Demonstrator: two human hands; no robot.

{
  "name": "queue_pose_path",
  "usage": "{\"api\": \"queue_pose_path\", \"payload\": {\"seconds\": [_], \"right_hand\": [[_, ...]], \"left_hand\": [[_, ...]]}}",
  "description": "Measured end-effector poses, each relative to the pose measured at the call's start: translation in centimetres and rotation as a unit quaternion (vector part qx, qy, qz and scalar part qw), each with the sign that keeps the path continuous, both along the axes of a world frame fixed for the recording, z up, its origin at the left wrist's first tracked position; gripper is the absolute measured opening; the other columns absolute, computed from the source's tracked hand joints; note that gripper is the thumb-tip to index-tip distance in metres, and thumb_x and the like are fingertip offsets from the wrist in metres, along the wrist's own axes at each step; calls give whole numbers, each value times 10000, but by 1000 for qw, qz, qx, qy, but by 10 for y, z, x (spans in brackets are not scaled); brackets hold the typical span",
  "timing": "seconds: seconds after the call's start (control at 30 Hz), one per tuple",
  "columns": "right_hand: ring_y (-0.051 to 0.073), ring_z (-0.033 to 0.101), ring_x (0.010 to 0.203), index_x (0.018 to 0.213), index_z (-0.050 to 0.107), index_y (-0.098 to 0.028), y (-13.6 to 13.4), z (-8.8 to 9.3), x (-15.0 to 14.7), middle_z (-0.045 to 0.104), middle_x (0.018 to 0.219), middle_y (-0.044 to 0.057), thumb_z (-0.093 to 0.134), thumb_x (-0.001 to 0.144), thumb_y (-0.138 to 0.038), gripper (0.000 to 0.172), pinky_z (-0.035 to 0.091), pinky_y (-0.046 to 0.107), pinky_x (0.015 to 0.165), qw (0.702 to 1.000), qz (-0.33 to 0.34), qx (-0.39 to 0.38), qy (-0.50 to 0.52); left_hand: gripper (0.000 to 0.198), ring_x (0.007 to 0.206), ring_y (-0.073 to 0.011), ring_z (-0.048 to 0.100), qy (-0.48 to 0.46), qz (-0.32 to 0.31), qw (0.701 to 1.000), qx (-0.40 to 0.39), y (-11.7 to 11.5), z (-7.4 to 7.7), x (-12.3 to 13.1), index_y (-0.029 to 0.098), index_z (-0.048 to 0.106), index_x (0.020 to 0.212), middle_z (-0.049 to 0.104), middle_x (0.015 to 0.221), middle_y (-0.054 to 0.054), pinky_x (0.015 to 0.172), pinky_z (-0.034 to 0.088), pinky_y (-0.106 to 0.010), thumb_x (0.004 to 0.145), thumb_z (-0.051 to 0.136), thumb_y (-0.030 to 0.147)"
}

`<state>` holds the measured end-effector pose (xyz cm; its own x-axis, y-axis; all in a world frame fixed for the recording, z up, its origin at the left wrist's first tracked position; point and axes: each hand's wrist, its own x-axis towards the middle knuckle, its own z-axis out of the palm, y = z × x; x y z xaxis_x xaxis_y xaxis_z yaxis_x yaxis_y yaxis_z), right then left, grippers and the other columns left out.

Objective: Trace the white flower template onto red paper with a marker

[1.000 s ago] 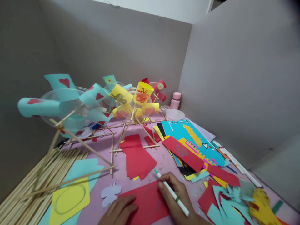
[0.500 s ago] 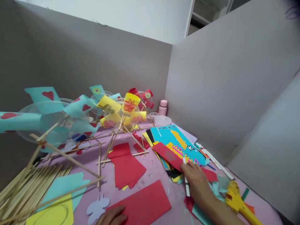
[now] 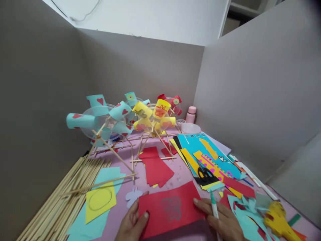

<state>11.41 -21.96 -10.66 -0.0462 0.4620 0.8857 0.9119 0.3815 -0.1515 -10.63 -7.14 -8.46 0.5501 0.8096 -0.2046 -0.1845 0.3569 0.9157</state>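
A red paper card (image 3: 165, 209) with a grey, butterfly-like outline drawn on it is held up just in front of me. My left hand (image 3: 132, 222) pinches its left edge, thumb on the front. At its right edge, the fingers of my right hand (image 3: 225, 219) grip the card. That same hand also holds a white marker (image 3: 215, 210) with a green tip, pointing up. A pale lilac butterfly cutout (image 3: 131, 196) lies beyond my left hand. Black-handled scissors (image 3: 205, 174) rest on a pile of coloured paper (image 3: 185, 142) beyond my right hand.
Paper pinwheels on stick stands, blue (image 3: 117, 112) and yellow (image 3: 160, 108), stand at the back. Wooden sticks (image 3: 60, 197) lie at left beside yellow paper (image 3: 100, 202). Red sheets (image 3: 156, 169) lie mid-table. A yellow glue gun (image 3: 278, 217) and blue scraps (image 3: 240, 207) are at right.
My right hand has brought the red card with the drawing from the paper pile to the front, uncovering the scissors. My left hand has risen from the table and taken its left edge.
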Motion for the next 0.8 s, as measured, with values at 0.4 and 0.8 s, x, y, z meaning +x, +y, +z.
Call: {"api": "queue_pose_path", "payload": {"seconds": [0.4, 0.8], "right_hand": [[183, 636, 661, 848, 463, -249, 19, 9, -32, 640, 736, 13, 527, 891, -417, 185, 491, 240, 598, 878, -101, -160, 440], [113, 404, 471, 799, 434, -247, 21, 2, -38, 402, 572, -83, 586, 816, -506, 301, 335, 215, 465, 831, -65, -194, 517]], "left_hand": [[622, 1084, -312, 602, 13, 17, 999, 33, 6, 12, -5, 202, 579, 1195, 697, 1085, -79, 906, 497, -408, 677, 759, 496], [785, 1145, -281, 563, 58, 9, 997, 52, 13, -2, -6, 224, 434, 1346, 659, 1176, -69, 936, 479, -363, 694, 732, 544]]}}
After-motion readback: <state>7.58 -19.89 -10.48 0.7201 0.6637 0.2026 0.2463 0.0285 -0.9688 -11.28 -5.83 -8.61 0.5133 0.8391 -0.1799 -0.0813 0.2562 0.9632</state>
